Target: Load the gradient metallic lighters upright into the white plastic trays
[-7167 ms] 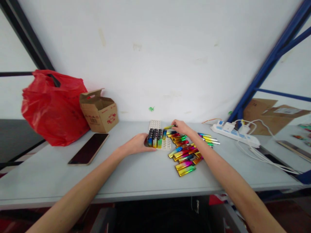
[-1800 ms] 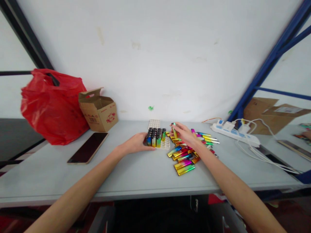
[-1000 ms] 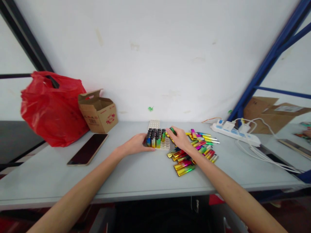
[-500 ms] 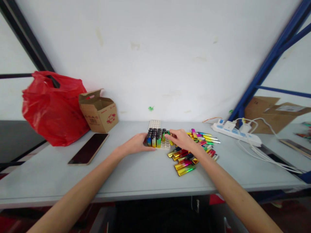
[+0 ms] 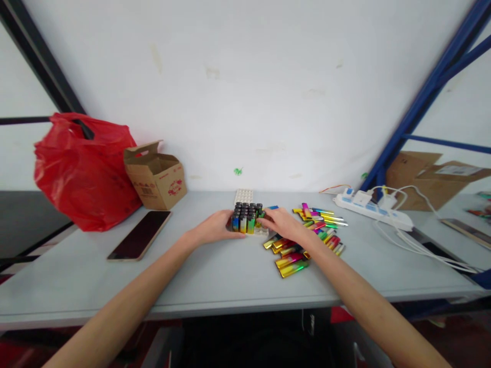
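Where the right hand point(image 5: 282, 223) meets the right edge of the white tray point(image 5: 261, 231), its fingers are pinched narrow around one small lighter point(image 5: 262, 214), of which only a green-tinted sliver shows between the fingertips. The left hand point(image 5: 215, 228) lies curled against the tray's left side, fingers touching the block of upright lighters point(image 5: 245, 216) already standing in its cells, their dark caps all pointing up. A second, bare tray point(image 5: 244, 196) sits just beyond, toward the wall.

Judging by their look, these lighters are light, stiff little bars with glossy metallic skins, so they are likely slippery; a pinch across the two broad faces near the capped end should hold better than one on the narrow edges, and it leaves the base free to find a cell. The tray seems thin and light too, liable to skid on the smooth worktop point(image 5: 215, 276) unless a hand steadies it.

To the right of the tray, a loose heap of lighters point(image 5: 303, 240) lies flat, overlapping one another, partly under the right wrist. Farther right rests a power strip point(image 5: 374, 212) with trailing white cables. On the left stand a cardboard box point(image 5: 155, 176) and a red plastic bag point(image 5: 82, 166), with a phone point(image 5: 140, 235) lying face up near them.
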A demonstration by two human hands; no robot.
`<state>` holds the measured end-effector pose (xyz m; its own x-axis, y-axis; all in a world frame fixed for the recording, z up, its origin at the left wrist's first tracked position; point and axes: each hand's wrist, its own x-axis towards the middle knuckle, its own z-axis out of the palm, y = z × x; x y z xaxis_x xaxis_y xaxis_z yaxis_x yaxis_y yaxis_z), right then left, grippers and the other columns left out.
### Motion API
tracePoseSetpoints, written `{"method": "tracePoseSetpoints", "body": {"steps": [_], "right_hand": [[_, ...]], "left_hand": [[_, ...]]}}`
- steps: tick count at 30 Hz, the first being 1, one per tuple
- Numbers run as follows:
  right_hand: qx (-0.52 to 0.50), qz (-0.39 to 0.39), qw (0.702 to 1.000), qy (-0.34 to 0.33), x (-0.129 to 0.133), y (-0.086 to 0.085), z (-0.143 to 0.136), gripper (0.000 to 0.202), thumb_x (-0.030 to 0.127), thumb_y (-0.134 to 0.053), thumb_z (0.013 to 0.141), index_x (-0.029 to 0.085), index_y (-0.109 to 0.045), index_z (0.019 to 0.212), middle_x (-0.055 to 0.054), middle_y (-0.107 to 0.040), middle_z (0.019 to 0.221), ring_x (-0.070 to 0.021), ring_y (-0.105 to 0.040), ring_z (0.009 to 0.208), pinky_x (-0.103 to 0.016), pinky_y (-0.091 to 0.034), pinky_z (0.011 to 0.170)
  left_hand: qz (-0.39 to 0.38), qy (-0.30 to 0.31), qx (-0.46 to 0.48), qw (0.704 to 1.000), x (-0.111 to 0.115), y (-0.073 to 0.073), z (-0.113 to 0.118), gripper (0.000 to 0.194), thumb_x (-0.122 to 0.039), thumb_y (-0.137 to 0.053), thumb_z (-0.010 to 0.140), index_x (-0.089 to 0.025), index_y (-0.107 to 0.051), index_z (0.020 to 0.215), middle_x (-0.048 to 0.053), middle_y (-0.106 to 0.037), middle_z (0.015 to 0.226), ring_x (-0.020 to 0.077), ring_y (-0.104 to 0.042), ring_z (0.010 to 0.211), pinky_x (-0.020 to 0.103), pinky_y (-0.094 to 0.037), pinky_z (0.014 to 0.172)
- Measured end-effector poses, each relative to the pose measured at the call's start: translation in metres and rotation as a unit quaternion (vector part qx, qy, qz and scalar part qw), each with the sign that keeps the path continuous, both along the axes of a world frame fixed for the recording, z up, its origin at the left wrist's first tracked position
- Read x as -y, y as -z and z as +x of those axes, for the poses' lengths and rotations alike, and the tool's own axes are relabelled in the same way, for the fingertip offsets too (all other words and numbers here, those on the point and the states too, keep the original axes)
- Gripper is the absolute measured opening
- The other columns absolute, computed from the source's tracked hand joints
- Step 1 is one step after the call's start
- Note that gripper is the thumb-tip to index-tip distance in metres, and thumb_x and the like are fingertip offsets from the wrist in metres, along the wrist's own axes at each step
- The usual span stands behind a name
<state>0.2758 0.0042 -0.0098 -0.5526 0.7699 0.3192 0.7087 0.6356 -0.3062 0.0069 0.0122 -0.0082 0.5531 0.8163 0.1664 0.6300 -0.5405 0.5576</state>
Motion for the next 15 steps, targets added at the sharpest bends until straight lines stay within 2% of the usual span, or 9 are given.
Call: {"method": "tracePoseSetpoints", "body": {"steps": [4, 7, 8, 10, 12, 15], "right_hand": [[-0.001, 0.023, 1.000, 0.013, 0.003, -0.007, 0.002, 0.039, 0.049, -0.059, 0.100, 0.019, -0.065, 0.076, -0.004, -0.065, 0.076, -0.0154, -0.054, 0.067, -0.027, -0.034, 0.065], [-0.002, 0.028, 0.999, 0.025, 0.001, -0.016, 0.016, 0.044, 0.051, -0.049, 0.104, 0.019, -0.067, 0.078, -0.004, -0.067, 0.077, -0.0164, -0.055, 0.068, -0.028, -0.035, 0.068], [0.002, 0.037, 0.998, 0.055, -0.002, -0.018, 0.024, 0.045, 0.049, -0.044, 0.106, 0.019, -0.068, 0.082, -0.006, -0.069, 0.079, -0.0173, -0.058, 0.071, -0.028, -0.037, 0.071], [0.024, 0.063, 0.985, 0.157, -0.008, -0.021, 0.043, 0.040, 0.041, -0.040, 0.108, 0.019, -0.069, 0.092, -0.010, -0.072, 0.090, -0.0206, -0.063, 0.083, -0.030, -0.040, 0.078], [0.063, 0.070, 0.956, 0.279, -0.015, -0.019, 0.064, 0.030, 0.033, -0.044, 0.106, 0.016, -0.069, 0.107, -0.015, -0.073, 0.104, -0.0252, -0.065, 0.098, -0.034, -0.042, 0.085], [0.120, 0.010, 0.907, 0.404, -0.023, -0.012, 0.088, 0.033, 0.035, -0.053, 0.101, 0.012, -0.066, 0.120, -0.022, -0.070, 0.118, -0.0330, -0.064, 0.112, -0.041, -0.045, 0.092]], "left_hand": [[-0.005, 0.006, -0.002, 1.000, 0.001, -0.001, 0.001, 0.067, -0.069, -0.077, 0.066, -0.019, -0.071, 0.110, 0.007, -0.077, 0.100, 0.0277, -0.070, 0.089, 0.032, -0.052, 0.078], [-0.003, 0.009, 0.000, 1.000, 0.001, 0.000, 0.001, 0.065, -0.069, -0.076, 0.068, -0.020, -0.071, 0.111, 0.006, -0.078, 0.100, 0.0273, -0.070, 0.089, 0.031, -0.052, 0.077], [-0.001, 0.006, -0.001, 1.000, 0.000, 0.000, 0.001, 0.065, -0.069, -0.076, 0.068, -0.020, -0.071, 0.110, 0.006, -0.078, 0.100, 0.0273, -0.070, 0.088, 0.031, -0.051, 0.076], [0.003, -0.001, -0.009, 1.000, 0.000, 0.001, 0.001, 0.066, -0.070, -0.076, 0.067, -0.020, -0.071, 0.110, 0.006, -0.077, 0.099, 0.0271, -0.069, 0.087, 0.031, -0.051, 0.075], [0.006, -0.005, -0.021, 1.000, 0.000, 0.001, 0.001, 0.066, -0.071, -0.076, 0.068, -0.020, -0.070, 0.109, 0.006, -0.077, 0.099, 0.0267, -0.069, 0.086, 0.031, -0.050, 0.073], [0.002, -0.006, -0.028, 1.000, 0.000, 0.000, 0.000, 0.065, -0.072, -0.075, 0.068, -0.020, -0.070, 0.107, 0.006, -0.076, 0.098, 0.0259, -0.068, 0.084, 0.031, -0.050, 0.072]]}}
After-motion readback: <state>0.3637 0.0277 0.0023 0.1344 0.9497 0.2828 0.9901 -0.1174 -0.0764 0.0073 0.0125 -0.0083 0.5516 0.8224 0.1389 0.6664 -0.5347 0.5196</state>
